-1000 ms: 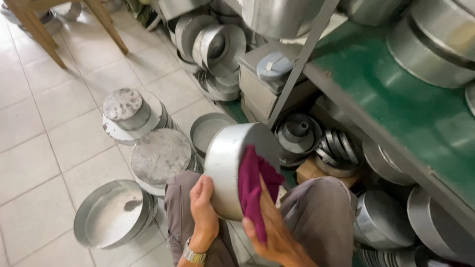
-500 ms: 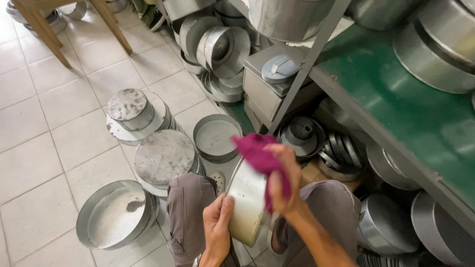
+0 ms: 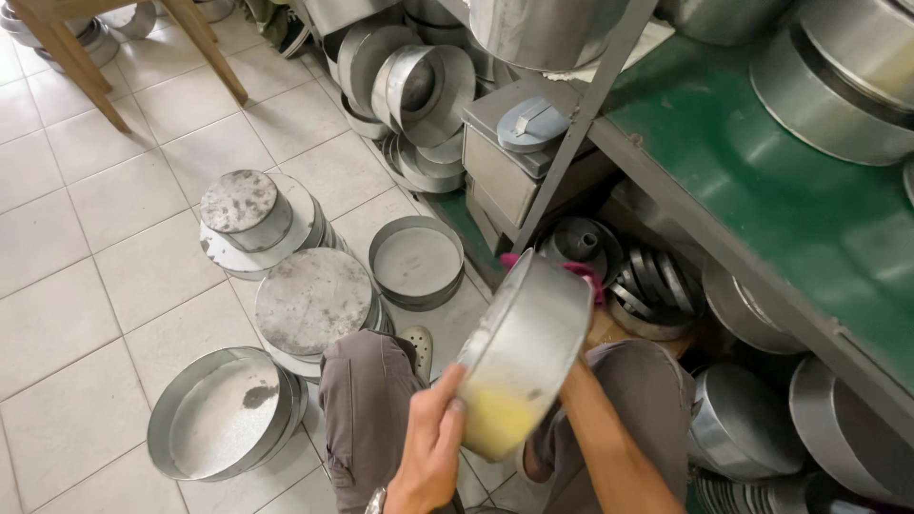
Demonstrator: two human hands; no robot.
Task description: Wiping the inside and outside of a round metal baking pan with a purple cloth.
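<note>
The round metal pan [image 3: 528, 347] is held tilted over the person's lap, between the knees of grey trousers [image 3: 367, 400], its outer wall turned toward the camera and a yellowish patch on its lower part. The left hand [image 3: 428, 452] grips the pan's lower rim, fingers [image 3: 447, 395] clenched around the edge, a wristwatch [image 3: 378, 499] at the wrist. The right forearm runs up behind the pan; the right hand itself is hidden by it, so whether its fingers are closed cannot be told. A magenta cloth [image 3: 581, 276] peeks out at the pan's upper edge, just where that hand would be.

On the tiled floor [image 3: 86, 286], just left of the left knee, lies an open shallow pan [image 3: 224, 414]. Beyond the knee stands a stack of upturned pans [image 3: 314, 305], and behind it a second stack topped by a smaller tin [image 3: 249, 205]. A low ring-shaped pan [image 3: 416, 262] sits on the floor to the right of these. Right of the held pan, under a green shelf [image 3: 771, 190], more pans and a fluted mould [image 3: 581, 243] are crowded together. Farther off, pans stand on edge [image 3: 419, 90] beside a grey metal box [image 3: 514, 152], and wooden legs [image 3: 76, 62] rise at the top left.
</note>
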